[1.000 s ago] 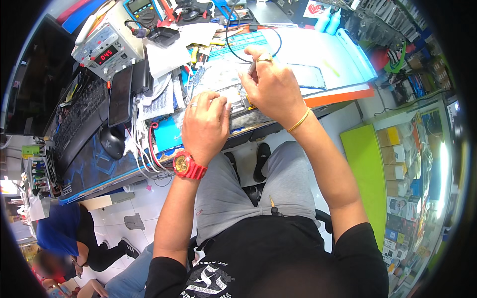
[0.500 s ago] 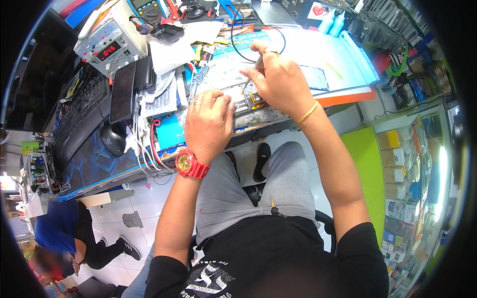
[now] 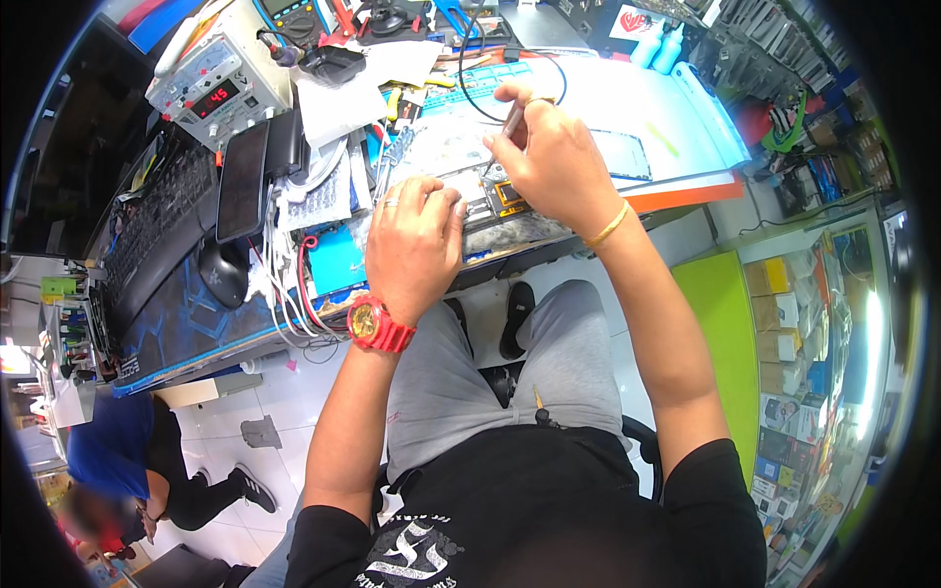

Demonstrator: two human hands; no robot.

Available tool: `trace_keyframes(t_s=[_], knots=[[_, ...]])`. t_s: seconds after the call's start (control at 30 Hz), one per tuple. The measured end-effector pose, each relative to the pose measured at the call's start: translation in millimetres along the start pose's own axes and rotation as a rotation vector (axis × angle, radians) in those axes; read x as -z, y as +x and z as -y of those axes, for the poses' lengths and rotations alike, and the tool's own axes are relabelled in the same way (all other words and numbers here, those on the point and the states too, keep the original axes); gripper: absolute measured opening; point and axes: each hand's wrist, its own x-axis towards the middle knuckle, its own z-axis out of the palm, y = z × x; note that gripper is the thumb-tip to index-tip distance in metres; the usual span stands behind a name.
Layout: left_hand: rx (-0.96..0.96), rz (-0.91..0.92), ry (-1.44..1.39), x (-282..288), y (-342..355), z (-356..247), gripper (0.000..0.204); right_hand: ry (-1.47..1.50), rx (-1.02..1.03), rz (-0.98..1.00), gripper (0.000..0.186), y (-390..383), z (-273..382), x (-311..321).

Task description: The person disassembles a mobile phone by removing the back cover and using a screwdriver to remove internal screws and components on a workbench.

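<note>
Head view: my right grip (image 3: pixel 564 162) is pinching a slim tool (image 3: pixel 512 120) over the opened device (image 3: pixel 476 194) on the counter (image 3: pixel 518 235); my left grip (image 3: pixel 414 243) is resting alongside, closure unclear; keeping tip pressure light seems wise.

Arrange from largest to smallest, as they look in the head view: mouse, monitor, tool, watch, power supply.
1. Monitor
2. Power supply
3. Mouse and watch: too alike to rank
4. Tool, judged by its visible part; the right hand partly hides it

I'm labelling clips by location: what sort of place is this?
Probably an electronics repair shop: a bench power supply and a multimeter are at the upper left, and stacked boxes show at the right.
</note>
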Motion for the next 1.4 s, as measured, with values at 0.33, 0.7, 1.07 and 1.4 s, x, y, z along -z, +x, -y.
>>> trace_keyframes(t_s=[0.33,0.7,1.07,1.4], knots=[[-0.021,-0.019,0.001,-0.7,-0.4,1.6,0.015,0.089,0.069,0.017,0.04,-2.4,2.0,-0.4],[-0.01,-0.007,-0.004,0.4,-0.8,1.1,0.015,-0.175,0.068,-0.06,0.042,-3.2,-3.6,-4.3],[0.002,-0.007,-0.014,0.7,-0.6,1.3,0.014,0.043,0.037,0.004,0.047,-5.1,0.8,-0.1],[-0.09,0.322,0.221,12.5,53.2,8.3,0.01,-0.048,0.168,-0.107,0.046,-11.6,-6.0,-2.7]])
